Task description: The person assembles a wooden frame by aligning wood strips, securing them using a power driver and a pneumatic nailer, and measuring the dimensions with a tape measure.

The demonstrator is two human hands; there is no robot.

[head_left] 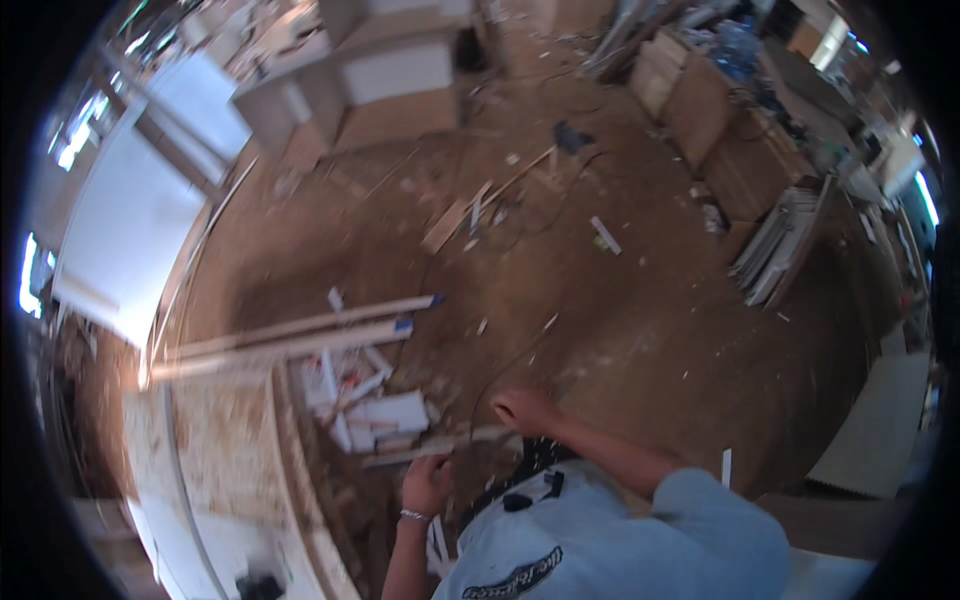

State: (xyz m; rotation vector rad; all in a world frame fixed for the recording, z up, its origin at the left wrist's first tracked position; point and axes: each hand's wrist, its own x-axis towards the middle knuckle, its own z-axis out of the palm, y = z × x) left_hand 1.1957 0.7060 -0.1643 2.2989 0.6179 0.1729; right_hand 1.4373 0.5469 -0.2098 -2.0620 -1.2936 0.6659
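Observation:
My left hand [427, 487], with a bracelet [414, 515] at the wrist, hangs in front of my body at the lower middle. Its fingers are loosely bent and a little apart, and nothing shows in them. To its right, my right hand [527, 410] is held out ahead of my body. Those fingers curl into a loose fist, and I see nothing in it. Neither hand visibly touches anything. Past my left hand, a heap of white board offcuts [385, 415] lies on the floor. Two long pale strips [300, 343] with blue ends extend beyond the heap.
A workbench [225, 440] with a wood-board top stands at my left. Beyond are an open cabinet carcass [395, 90] and a leaning white panel [130, 230]. Stacked boards [735, 150] line the right. A thin cable [505, 365] and wood scraps [445, 225] lie across the brown floor [640, 300].

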